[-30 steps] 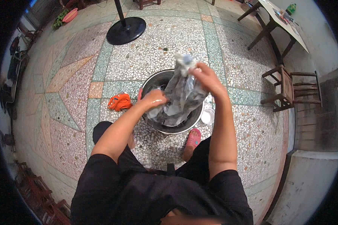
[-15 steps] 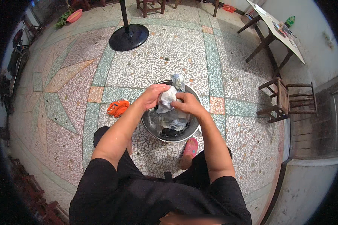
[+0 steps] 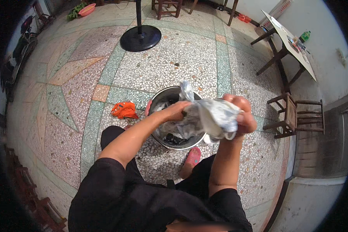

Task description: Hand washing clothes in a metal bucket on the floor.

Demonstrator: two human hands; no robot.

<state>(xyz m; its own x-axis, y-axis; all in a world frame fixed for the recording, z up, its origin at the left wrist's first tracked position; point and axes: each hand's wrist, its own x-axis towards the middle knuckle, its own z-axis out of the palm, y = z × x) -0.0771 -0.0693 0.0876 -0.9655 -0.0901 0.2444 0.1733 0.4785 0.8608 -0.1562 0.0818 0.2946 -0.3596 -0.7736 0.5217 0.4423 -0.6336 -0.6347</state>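
Between my two hands a wet white cloth (image 3: 219,118) with grey-blue patches is stretched out over a round metal basin (image 3: 166,94). My right hand (image 3: 244,114), raised beyond the basin's right side, is closed on one end of it. My left hand (image 3: 177,111) is closed on the other end above the middle of the basin, its fingertips partly hidden. Wet pale and dark cloths (image 3: 176,137) lie inside the basin. Another pale cloth (image 3: 186,92) hangs over the far rim.
A bundle of orange cloth (image 3: 124,110) lies on the floor left of the basin. Farther off stands a black round stand base (image 3: 140,38). To the right are a small wooden chair (image 3: 292,114) and a table (image 3: 288,42). My foot in a pink shoe (image 3: 193,156) is close to the basin.
My right hand has moved right and up with one end of the white cloth, and the bunched cloth is now spread out. My left hand has moved slightly right and down.
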